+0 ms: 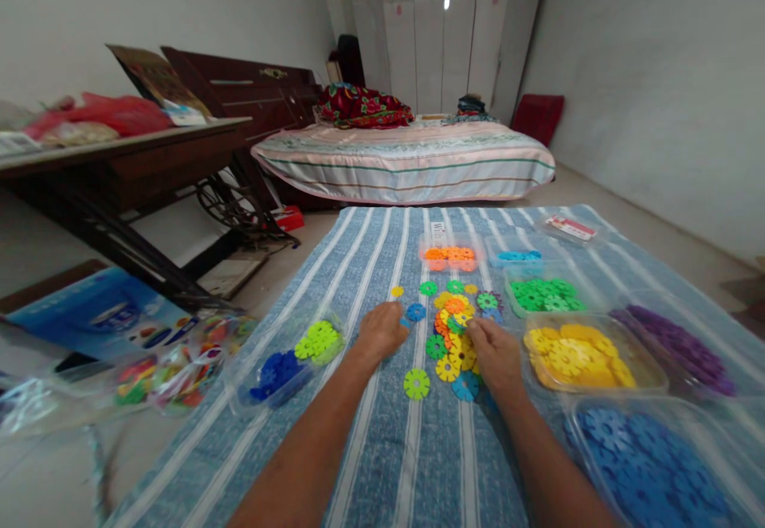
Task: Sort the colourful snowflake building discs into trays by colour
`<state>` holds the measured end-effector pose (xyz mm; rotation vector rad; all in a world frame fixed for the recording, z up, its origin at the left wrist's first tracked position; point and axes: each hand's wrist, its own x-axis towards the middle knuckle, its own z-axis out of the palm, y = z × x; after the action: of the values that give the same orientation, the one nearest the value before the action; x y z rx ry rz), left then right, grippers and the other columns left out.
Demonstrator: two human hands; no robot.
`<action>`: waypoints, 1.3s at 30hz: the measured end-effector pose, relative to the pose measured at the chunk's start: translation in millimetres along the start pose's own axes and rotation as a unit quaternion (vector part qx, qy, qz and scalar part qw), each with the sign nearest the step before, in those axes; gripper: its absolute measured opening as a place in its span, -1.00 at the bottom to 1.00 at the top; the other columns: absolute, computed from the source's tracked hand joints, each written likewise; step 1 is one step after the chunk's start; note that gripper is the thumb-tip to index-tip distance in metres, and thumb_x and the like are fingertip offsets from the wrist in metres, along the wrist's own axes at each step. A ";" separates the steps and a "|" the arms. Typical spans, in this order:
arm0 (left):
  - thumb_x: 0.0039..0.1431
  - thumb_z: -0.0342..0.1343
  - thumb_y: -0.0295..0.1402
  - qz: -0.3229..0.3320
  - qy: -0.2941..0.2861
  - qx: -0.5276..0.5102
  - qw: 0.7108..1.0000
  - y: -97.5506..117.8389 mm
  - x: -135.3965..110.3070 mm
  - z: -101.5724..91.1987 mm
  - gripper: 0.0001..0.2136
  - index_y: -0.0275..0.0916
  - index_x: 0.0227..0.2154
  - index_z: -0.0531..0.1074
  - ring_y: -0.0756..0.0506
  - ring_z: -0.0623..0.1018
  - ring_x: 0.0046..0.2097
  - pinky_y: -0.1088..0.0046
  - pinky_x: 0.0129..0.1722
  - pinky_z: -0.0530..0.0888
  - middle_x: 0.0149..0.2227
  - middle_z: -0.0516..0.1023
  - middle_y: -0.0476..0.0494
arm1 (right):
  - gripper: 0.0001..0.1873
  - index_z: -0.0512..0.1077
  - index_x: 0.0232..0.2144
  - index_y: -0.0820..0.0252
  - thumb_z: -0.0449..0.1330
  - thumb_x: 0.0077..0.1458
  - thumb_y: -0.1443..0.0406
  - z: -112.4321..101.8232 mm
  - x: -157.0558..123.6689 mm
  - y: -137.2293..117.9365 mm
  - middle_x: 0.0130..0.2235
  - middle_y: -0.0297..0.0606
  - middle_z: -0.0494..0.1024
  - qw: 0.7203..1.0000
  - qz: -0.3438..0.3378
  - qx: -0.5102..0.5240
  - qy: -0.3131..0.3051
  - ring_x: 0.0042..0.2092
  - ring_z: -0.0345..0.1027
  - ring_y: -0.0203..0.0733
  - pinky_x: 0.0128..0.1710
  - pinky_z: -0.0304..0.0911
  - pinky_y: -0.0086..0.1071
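Notched plastic snowflake discs in mixed colours lie in a loose pile (pixel 454 345) on the striped cloth. At the pile's left, my left hand (pixel 381 330) is closed, with a light blue snowflake disc (pixel 405 322) showing at its fingertips. My right hand (pixel 495 351) touches the pile's right side; its fingers are pinched together, and what they hold is hidden. Around the pile lie single discs: a lime green disc (pixel 417 384), a blue disc (pixel 416 312) and a green disc (pixel 429 288).
Clear tubs hold sorted discs: orange (pixel 449 257), green (pixel 547 295), yellow (pixel 577 357), purple (pixel 678 349) and blue (pixel 649 464) behind and right; dark blue and lime (pixel 292 361) at left. A lid with a label (pixel 570 228) lies at the far right. Beyond stands a bed (pixel 406 166).
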<state>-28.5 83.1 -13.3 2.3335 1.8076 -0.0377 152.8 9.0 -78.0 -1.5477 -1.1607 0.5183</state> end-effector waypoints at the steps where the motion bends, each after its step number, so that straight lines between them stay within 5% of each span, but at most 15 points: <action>1: -0.05 0.09 -0.40 -0.003 0.005 -0.023 1.000 -1.6 1.3 0.7 -0.86 -0.23 -0.37 0.44 -0.14 0.52 -0.15 0.45 -0.24 0.38 -0.27 0.56 -0.16 | -0.63 0.49 -0.40 0.19 -0.02 0.09 0.10 0.5 0.2 0.2 -0.42 -0.29 0.50 1.000 0.001 0.000 0.000 -0.37 0.33 -0.20 -0.33 0.19 -0.38; 11: -0.11 0.06 -0.45 0.020 -0.078 -0.337 0.938 11.2 3.2 -6.6 -0.95 -0.30 -0.59 0.38 0.07 0.34 -0.67 0.60 -0.63 0.25 -0.76 0.28 0.11 | -0.65 0.50 -0.44 0.20 0.00 0.07 0.12 3.7 2.7 -1.1 -0.47 -0.32 0.49 1.000 0.006 0.006 0.012 -0.40 0.31 -0.23 -0.37 0.17 -0.42; 16: -0.07 0.11 -0.51 0.020 -0.080 -0.466 0.881 73.5 38.4 -31.3 -0.94 -0.32 -0.58 0.34 0.09 0.38 -0.65 0.65 -0.65 0.28 -0.73 0.31 0.09 | -0.64 0.48 -0.45 0.21 0.00 0.07 0.11 5.0 2.6 -0.1 -0.48 -0.32 0.46 1.000 0.011 0.023 0.003 -0.41 0.29 -0.24 -0.38 0.16 -0.42; 20: 0.01 0.12 -0.51 0.052 -0.064 -0.595 0.800 132.0 70.3 -63.3 -0.85 -0.34 -0.30 0.38 0.04 0.51 -0.51 0.58 -0.50 0.43 -0.57 0.46 0.00 | -0.64 0.47 -0.45 0.22 0.01 0.06 0.10 6.3 2.2 1.9 -0.49 -0.33 0.45 0.999 0.018 0.046 0.007 -0.41 0.28 -0.25 -0.39 0.16 -0.43; 24: 0.02 0.11 -0.45 0.071 -0.027 -0.524 0.848 143.3 76.2 -72.5 -0.76 -0.35 -0.20 0.38 0.02 0.51 -0.50 0.57 -0.53 0.39 -0.52 0.46 -0.02 | -0.63 0.47 -0.45 0.23 0.02 0.06 0.09 6.2 2.2 2.3 -0.48 -0.32 0.45 0.998 0.027 0.051 0.002 -0.41 0.27 -0.25 -0.39 0.15 -0.43; 30: -0.04 0.08 -0.44 0.174 -0.039 -0.239 0.954 78.8 30.8 -40.4 -0.89 -0.32 -0.58 0.46 0.03 0.45 -0.50 0.59 -0.51 0.30 -0.60 0.43 0.00 | -0.63 0.49 -0.41 0.23 0.01 0.06 0.10 3.8 2.4 2.3 -0.47 -0.32 0.45 0.999 0.040 0.035 -0.006 -0.41 0.26 -0.25 -0.39 0.13 -0.43; 34: -0.03 0.05 -0.46 0.184 -0.065 -0.140 0.971 49.9 -16.5 -17.4 -0.87 -0.29 -0.55 0.48 0.02 0.43 -0.45 0.56 -0.46 0.28 -0.56 0.47 -0.01 | -0.63 0.48 -0.44 0.23 0.00 0.06 0.10 2.1 2.8 1.4 -0.47 -0.32 0.45 0.999 0.025 0.023 -0.009 -0.42 0.26 -0.25 -0.39 0.13 -0.43; 39: 0.05 0.04 -0.35 0.219 -0.082 -0.095 0.968 58.5 -64.7 3.4 -0.85 -0.22 -0.37 0.50 -0.07 0.49 -0.28 0.47 -0.28 0.36 -0.37 0.54 -0.07 | -0.63 0.48 -0.46 0.23 0.00 0.05 0.10 0.3 2.5 1.5 -0.49 -0.33 0.45 1.000 0.012 0.021 -0.002 -0.43 0.27 -0.25 -0.40 0.15 -0.43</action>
<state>11.5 6.6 -0.1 2.4479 1.1379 0.0050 154.3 11.4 -78.9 -1.5266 -1.1279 0.5587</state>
